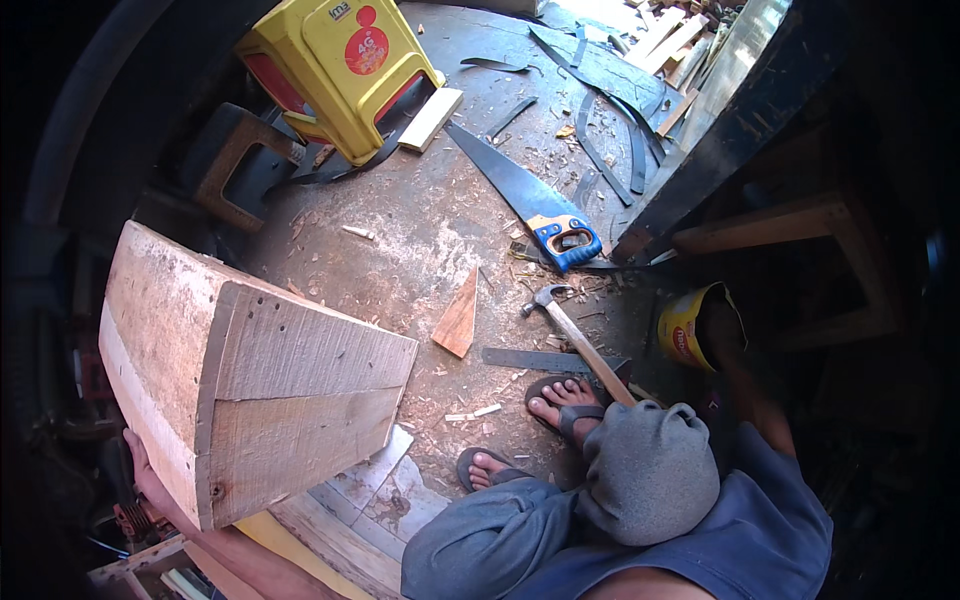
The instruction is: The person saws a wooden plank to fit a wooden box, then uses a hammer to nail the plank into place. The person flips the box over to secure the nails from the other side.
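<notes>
Containers first: yellow can [686, 330] at 3 o'clock, lying tipped w/ its mouth toward the dark, contents can't be made out. The big wooden box [250, 375] at 9 o'clock shows you only its closed plank faces, so what's inside is hidden.

Grip: your left hand [150, 480] is at 8 o'clock, pressed under the box's lower-left corner, fingers wrapped along the bottom edge. It's bearing the box, which is tilted, near end toward you. Fingertips go behind the wood, so can't tell how far they curl. Your right hand isn't visible anywhere.

Around you: another person crouches at 5 o'clock, grey cap [648, 470] and blue shirt, both sandalled feet [560, 400] on the floor just right of the box. A claw hammer [580, 340] lies at centre-right, its handle running down toward the cap. A flat steel ruler [540, 360] crosses under that handle. A small wedge-shaped wood offcut [458, 318] sits near centre, just off the box's right edge. Handsaw w/ blue handle [520, 195] lies at 1 o'clock. Yellow plastic stool [340, 70] tipped on its side at 11 o'clock, a pale wood block [430, 118] beside it. Shavings all over the concrete floor [420, 220]; dark strips scattered at 12–1 o'clock.
</notes>
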The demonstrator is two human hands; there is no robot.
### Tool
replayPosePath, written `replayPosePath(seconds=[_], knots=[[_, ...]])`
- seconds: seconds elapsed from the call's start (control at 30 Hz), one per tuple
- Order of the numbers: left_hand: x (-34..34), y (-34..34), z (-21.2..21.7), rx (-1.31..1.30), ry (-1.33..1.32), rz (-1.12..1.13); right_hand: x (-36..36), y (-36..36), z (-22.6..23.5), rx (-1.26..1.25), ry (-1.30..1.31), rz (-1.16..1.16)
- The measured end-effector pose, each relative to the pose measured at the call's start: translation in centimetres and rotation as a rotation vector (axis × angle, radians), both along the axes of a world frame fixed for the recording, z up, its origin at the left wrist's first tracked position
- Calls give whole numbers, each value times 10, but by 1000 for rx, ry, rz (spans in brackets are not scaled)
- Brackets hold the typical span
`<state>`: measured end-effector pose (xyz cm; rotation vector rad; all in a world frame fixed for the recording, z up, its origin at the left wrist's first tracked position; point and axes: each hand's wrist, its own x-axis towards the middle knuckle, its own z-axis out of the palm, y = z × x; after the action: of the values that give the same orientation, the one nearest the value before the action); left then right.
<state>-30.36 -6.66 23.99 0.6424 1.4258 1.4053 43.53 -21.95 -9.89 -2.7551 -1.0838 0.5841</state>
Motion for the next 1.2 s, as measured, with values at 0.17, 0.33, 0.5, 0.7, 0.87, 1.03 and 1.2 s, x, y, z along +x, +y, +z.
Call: replayPosePath(seconds=[0.17,0.33,0.5,0.7,0.87,1.03,1.2], knots=[[73,12,-24,155,124,186,3,1,18,-238,-103,107],[126,55,-52,368,-117,348,13,3,57,-392,-234,207],[203,77,-49,478,-269,421,-3,0,84,-250,-323,280],[229,70,-60,582,-365,317,-97,58,173,400,24,366],[209,41,-70,492,-311,157,-212,121,221,769,634,641],[214,-40,-94,406,190,116,-268,134,266,756,1281,745],[245,-57,-64,556,36,-295,-301,135,282,580,1313,1046]])
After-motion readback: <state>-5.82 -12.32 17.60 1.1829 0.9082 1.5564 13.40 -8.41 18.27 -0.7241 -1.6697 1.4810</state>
